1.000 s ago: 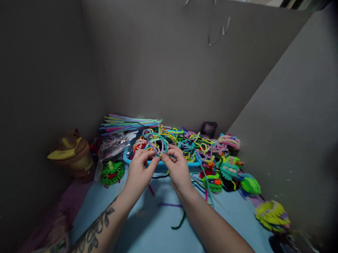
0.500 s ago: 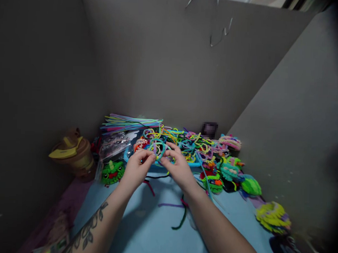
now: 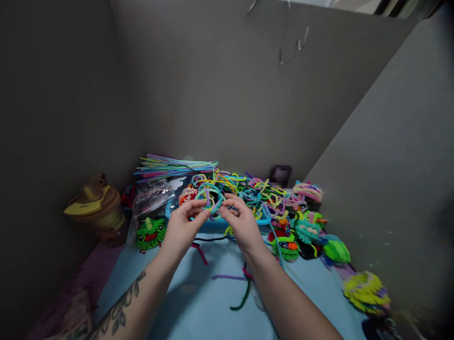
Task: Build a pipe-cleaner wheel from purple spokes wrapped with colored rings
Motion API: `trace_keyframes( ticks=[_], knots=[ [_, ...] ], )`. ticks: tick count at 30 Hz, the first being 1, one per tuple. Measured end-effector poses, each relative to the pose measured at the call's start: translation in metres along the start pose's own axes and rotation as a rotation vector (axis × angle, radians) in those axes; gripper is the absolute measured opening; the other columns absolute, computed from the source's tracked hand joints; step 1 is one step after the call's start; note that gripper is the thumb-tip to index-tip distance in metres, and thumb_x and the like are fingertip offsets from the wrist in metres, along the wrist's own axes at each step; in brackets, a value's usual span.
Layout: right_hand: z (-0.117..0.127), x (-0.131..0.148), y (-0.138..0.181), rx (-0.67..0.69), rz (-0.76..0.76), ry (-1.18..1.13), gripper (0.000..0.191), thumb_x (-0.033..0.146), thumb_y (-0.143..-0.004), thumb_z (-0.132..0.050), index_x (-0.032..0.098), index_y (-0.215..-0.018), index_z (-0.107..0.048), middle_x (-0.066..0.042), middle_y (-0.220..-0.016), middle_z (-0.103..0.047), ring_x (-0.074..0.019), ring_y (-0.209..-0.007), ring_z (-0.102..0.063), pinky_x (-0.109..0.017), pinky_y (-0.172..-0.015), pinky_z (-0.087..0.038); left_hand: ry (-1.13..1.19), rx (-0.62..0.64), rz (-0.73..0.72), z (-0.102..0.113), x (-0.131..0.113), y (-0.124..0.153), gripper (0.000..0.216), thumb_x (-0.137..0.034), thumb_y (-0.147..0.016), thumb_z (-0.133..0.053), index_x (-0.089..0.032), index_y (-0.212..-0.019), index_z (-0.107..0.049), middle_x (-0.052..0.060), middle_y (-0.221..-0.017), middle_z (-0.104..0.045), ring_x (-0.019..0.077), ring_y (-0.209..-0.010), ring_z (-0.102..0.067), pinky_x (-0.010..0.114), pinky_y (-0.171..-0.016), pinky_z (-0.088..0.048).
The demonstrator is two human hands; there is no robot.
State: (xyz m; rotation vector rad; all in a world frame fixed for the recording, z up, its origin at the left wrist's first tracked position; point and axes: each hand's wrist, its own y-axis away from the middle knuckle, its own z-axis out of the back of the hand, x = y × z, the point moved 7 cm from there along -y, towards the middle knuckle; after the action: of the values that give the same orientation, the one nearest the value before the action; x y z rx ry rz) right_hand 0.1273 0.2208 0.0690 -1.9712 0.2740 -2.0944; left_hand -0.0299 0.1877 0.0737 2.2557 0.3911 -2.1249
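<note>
My left hand (image 3: pixel 183 225) and my right hand (image 3: pixel 241 223) meet over the light blue table (image 3: pixel 205 314), fingers pinched on a small coiled ring of coloured pipe cleaners (image 3: pixel 210 195). Both hands grip its lower edge and hold it up in front of a blue tray (image 3: pixel 264 221) heaped with tangled bent pipe cleaners (image 3: pixel 256 189). My left forearm bears a dark tattoo. Loose pipe cleaner pieces (image 3: pixel 244 291) lie on the table under my wrists.
A bundle of straight pipe cleaners (image 3: pixel 174 165) lies at the back left. A green fuzzy figure (image 3: pixel 151 232) and a brown-and-yellow container (image 3: pixel 97 207) stand on the left. Several fuzzy figures (image 3: pixel 310 231) and a yellow one (image 3: pixel 366 291) sit on the right. Grey partition walls enclose the table.
Both hands have lifted the coiled ring slightly and shifted their pinch on it. The rest of the table looks the same.
</note>
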Motion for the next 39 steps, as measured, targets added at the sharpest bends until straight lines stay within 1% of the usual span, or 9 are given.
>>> trace_keyframes(
  ticks=[2, 5, 8, 11, 19, 24, 28, 34, 39],
  knots=[
    [0.011, 0.007, -0.002, -0.067, 0.066, 0.068, 0.015, 0.028, -0.076, -0.060, 0.022, -0.088, -0.065, -0.007, -0.112, -0.055, -0.0231, -0.106, -0.052, -0.038, -0.088, -0.042, -0.069, -0.002, -0.024, 0.002, -0.006, 0.000, 0.027, -0.029, -0.066, -0.072, -0.014, -0.087, -0.066, 0.002, -0.069, -0.066, 0.0140, -0.065, -0.061, 0.025, -0.063, -0.046],
    [0.020, 0.028, -0.003, -0.084, 0.282, 0.265, 0.024, 0.018, -0.078, -0.053, 0.025, -0.098, -0.065, -0.006, -0.106, -0.056, -0.0218, -0.105, -0.052, -0.040, -0.094, -0.039, -0.123, 0.058, -0.013, 0.001, -0.010, 0.001, 0.025, -0.029, -0.066, -0.071, -0.014, -0.086, -0.068, 0.004, -0.071, -0.068, 0.0153, -0.067, -0.062, 0.025, -0.062, -0.046],
    [0.016, 0.046, 0.001, -0.020, 0.485, 0.523, 0.029, 0.010, -0.077, -0.051, 0.028, -0.091, -0.068, -0.006, -0.114, -0.051, -0.0239, -0.113, -0.045, -0.044, -0.099, -0.035, -0.133, 0.119, -0.007, -0.001, -0.010, 0.001, 0.025, -0.029, -0.067, -0.070, -0.015, -0.087, -0.069, 0.005, -0.075, -0.069, 0.0157, -0.068, -0.062, 0.025, -0.061, -0.046],
    [0.013, 0.052, 0.005, -0.013, 0.585, 0.661, 0.027, 0.007, -0.076, -0.051, 0.027, -0.082, -0.068, -0.006, -0.116, -0.050, -0.0267, -0.115, -0.042, -0.048, -0.098, -0.035, -0.149, 0.130, 0.006, -0.001, -0.009, 0.001, 0.024, -0.029, -0.067, -0.070, -0.015, -0.085, -0.069, 0.004, -0.071, -0.068, 0.0149, -0.064, -0.061, 0.025, -0.060, -0.046],
    [0.027, 0.046, 0.001, -0.164, 0.589, 0.681, 0.025, 0.008, -0.078, -0.048, 0.023, -0.085, -0.066, -0.008, -0.098, -0.056, -0.0238, -0.097, -0.053, -0.043, -0.088, -0.043, -0.128, 0.022, -0.020, 0.011, -0.011, -0.002, 0.025, -0.031, -0.066, -0.072, -0.014, -0.084, -0.070, 0.003, -0.069, -0.068, 0.0137, -0.062, -0.060, 0.024, -0.060, -0.045],
    [0.036, 0.047, -0.001, -0.207, 0.521, 0.559, 0.023, 0.009, -0.078, -0.047, 0.023, -0.083, -0.065, -0.006, -0.089, -0.059, -0.0202, -0.087, -0.058, -0.037, -0.081, -0.047, -0.040, -0.061, -0.011, 0.019, -0.006, -0.005, 0.030, -0.033, -0.063, -0.075, -0.014, -0.085, -0.070, 0.004, -0.073, -0.070, 0.0157, -0.069, -0.063, 0.026, -0.066, -0.048],
    [0.032, 0.059, 0.010, -0.182, 0.484, 0.348, 0.020, 0.010, -0.078, -0.051, 0.024, -0.083, -0.065, -0.003, -0.084, -0.063, -0.0185, -0.081, -0.061, -0.033, -0.072, -0.050, -0.009, -0.081, -0.002, 0.021, -0.003, -0.006, 0.032, -0.034, -0.062, -0.076, -0.014, -0.086, -0.070, 0.005, -0.075, -0.071, 0.0161, -0.071, -0.064, 0.026, -0.068, -0.049],
    [0.025, 0.071, 0.028, -0.197, 0.597, 0.259, 0.023, 0.009, -0.077, -0.056, 0.028, -0.086, -0.067, -0.003, -0.089, -0.068, -0.0200, -0.087, -0.063, -0.038, -0.077, -0.051, 0.012, -0.090, -0.007, 0.021, -0.007, -0.005, 0.033, -0.034, -0.060, -0.077, -0.014, -0.085, -0.070, 0.004, -0.073, -0.071, 0.0162, -0.069, -0.064, 0.026, -0.066, -0.049],
    [0.020, 0.065, 0.027, -0.187, 0.582, 0.270, 0.023, 0.009, -0.076, -0.056, 0.028, -0.084, -0.068, -0.003, -0.089, -0.069, -0.0204, -0.087, -0.064, -0.040, -0.080, -0.051, 0.063, -0.075, 0.023, 0.018, -0.005, -0.005, 0.033, -0.033, -0.058, -0.078, -0.013, -0.083, -0.070, 0.005, -0.074, -0.071, 0.0155, -0.069, -0.064, 0.025, -0.066, -0.048]
  ],
)
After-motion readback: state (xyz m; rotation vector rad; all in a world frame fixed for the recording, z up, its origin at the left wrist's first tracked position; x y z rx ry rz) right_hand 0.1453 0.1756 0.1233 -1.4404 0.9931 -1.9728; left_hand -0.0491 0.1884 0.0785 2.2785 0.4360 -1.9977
